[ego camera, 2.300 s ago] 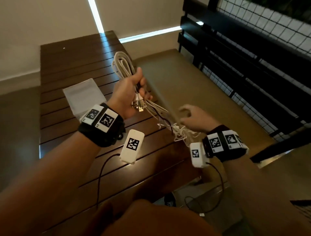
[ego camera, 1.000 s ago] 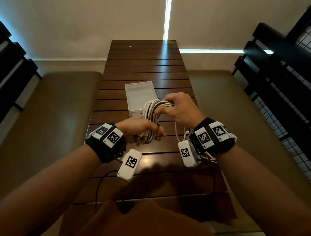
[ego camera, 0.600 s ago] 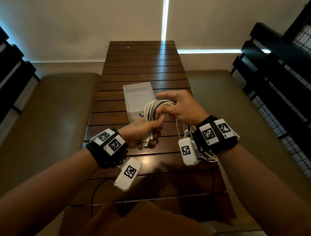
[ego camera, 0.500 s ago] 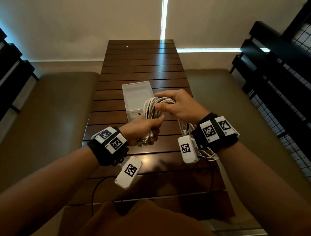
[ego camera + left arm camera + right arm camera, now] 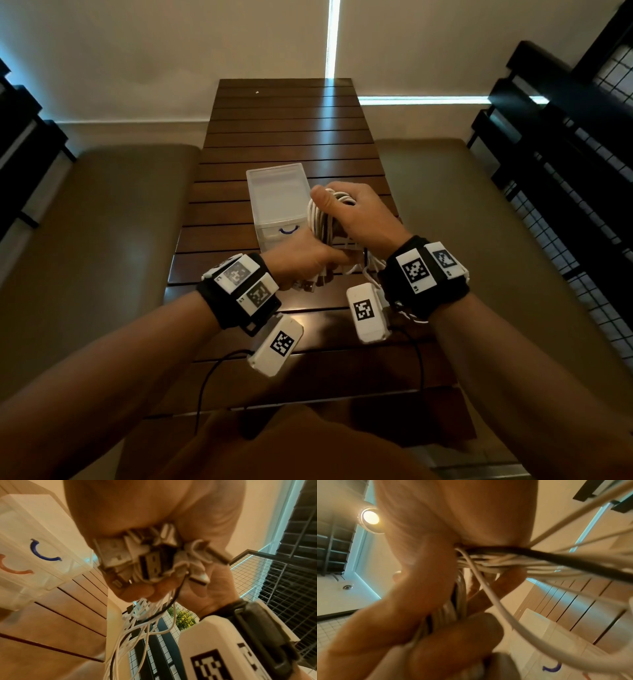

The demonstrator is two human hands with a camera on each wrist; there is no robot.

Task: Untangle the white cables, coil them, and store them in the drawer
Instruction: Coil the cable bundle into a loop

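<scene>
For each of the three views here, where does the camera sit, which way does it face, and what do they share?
Head: on the head, looking down at the wooden table; both forearms show.
Left wrist: under the left hand, facing the USB plugs it grips.
Right wrist: under the right hand, facing up at gripped white cables.
Shared: the clear drawer unit.

White cables point(image 5: 322, 219): several thin cords gathered into one looped bundle, held upright above the table, just right of the drawer unit. Top of the loop arches over at the far end. Near end of the bundle carries a cluster of plug ends point(image 5: 147, 558), flat metal ones among them, bunched together. Loose thin strands point(image 5: 137, 626) trail down from the bundle, still tangled, one dark cord mixed in.

Drawer unit point(image 5: 277, 202): small, clear plastic, on the table's middle, blue handle point(image 5: 288, 230) on its near face, drawer closed.
</scene>
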